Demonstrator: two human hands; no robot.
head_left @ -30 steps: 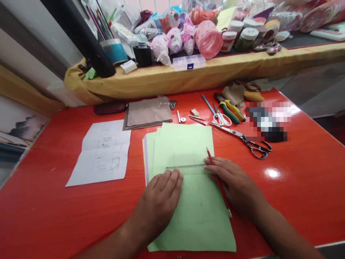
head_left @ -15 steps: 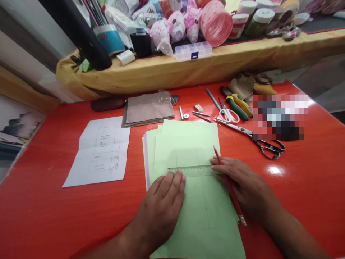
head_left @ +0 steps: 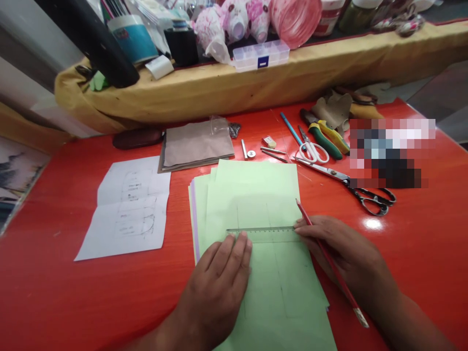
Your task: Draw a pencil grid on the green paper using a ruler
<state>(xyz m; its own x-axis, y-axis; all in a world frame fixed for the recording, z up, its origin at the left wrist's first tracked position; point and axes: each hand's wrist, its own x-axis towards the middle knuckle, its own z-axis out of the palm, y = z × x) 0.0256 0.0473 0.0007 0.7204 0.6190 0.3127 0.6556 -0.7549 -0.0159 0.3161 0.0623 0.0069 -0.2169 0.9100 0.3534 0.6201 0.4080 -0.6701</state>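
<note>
A stack of light green paper sheets [head_left: 256, 181] lies on the red table, with thin pencil lines drawn on the top one. Across it rests a clear ruler [head_left: 272, 235]. My left hand [head_left: 221, 285] lies open, its fingers stretched out and their tips pressing on the ruler's left part. Held in my right hand [head_left: 349, 251] is a red pencil [head_left: 335, 269], its point up and away from the paper. The fingertips of that hand touch the ruler's right end.
A sketched white sheet [head_left: 127, 209] lies left, and brown leather pieces [head_left: 197, 145] behind. Farther right are white-handled scissors [head_left: 313, 152], large shears [head_left: 338, 175], pliers [head_left: 331, 139] and an eraser [head_left: 269, 141]. A cloth-covered shelf [head_left: 204, 90] runs along the back.
My right hand has shifted slightly right, to the ruler's end, and the pencil has tilted with its eraser end farther right. My left hand stays on the ruler. The view has moved a little.
</note>
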